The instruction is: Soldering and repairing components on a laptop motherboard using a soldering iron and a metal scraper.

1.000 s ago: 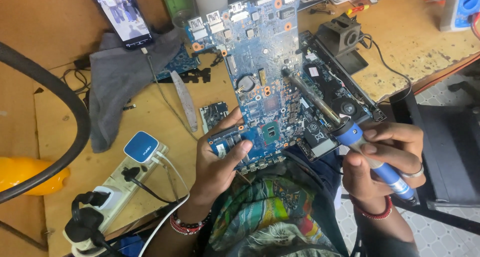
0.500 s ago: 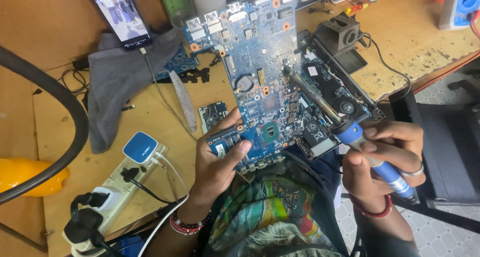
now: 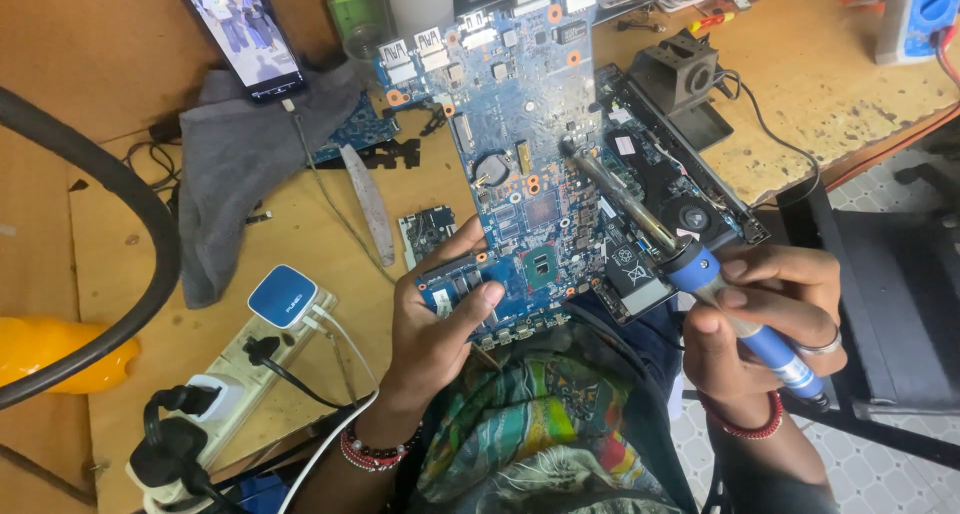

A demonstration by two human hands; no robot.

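The left hand [image 3: 440,319] is closed on the near edge of a blue circuit board [image 3: 520,164], thumb pressed on top of its lower left corner and fingers curled beneath, so the board tilts up away from the person's lap. The right hand [image 3: 765,319] is wrapped around the blue handle of a soldering iron [image 3: 690,269], gripping it like a pen; the iron's long metal shaft runs up and left from the hand, and its tip rests on the board's surface near the board's middle, just right of a round silver coin cell [image 3: 490,167]. A green square chip [image 3: 541,267] sits on the board near the left thumb. Just right of the board, partly under it, lies an open black laptop base [image 3: 680,189] with a round fan. Left of the board, on the wooden bench [image 3: 300,234], are a small loose circuit piece [image 3: 425,229], a slim grey pry tool [image 3: 368,202] and a grey cloth [image 3: 240,164]. Beyond the cloth, further left of the board, a phone [image 3: 238,29] leans with its screen lit. Below and left of the board, a white power strip [image 3: 250,349] carries a blue and white charger [image 3: 283,296] and black plugs. Right of the board's far end stands a small black stand [image 3: 685,74], and a blue meter [image 3: 925,9] sits at the far right corner.
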